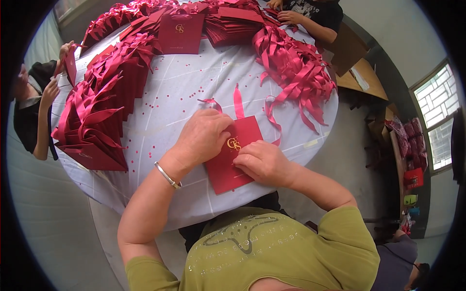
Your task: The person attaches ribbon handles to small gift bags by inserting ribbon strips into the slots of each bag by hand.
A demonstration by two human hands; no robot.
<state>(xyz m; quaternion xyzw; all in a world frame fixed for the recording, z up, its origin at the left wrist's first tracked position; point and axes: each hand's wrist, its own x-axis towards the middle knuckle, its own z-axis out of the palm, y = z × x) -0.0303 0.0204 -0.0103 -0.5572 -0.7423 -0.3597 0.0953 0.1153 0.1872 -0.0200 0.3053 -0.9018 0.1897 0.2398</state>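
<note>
A flat red paper bag (pixel 227 164) with pink satin ribbon (pixel 238 103) lay on the round white-clothed surface (pixel 179 102), apparently unfinished; massed red ribboned bags (pixel 92 157) appeared complete. The left hand (pixel 204 133) curled over the flat bag's upper left, the right hand (pixel 267 164) bunched on its front; grip was indeterminable.

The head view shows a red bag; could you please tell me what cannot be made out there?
All in the head view:
Red bag: its upper left part, hidden by the left hand.
Whether the right hand pinches anything: its own curl hides this.
Small red dots: too small to identify.
Person at lower right: partly cut off by the lower edge.
</note>
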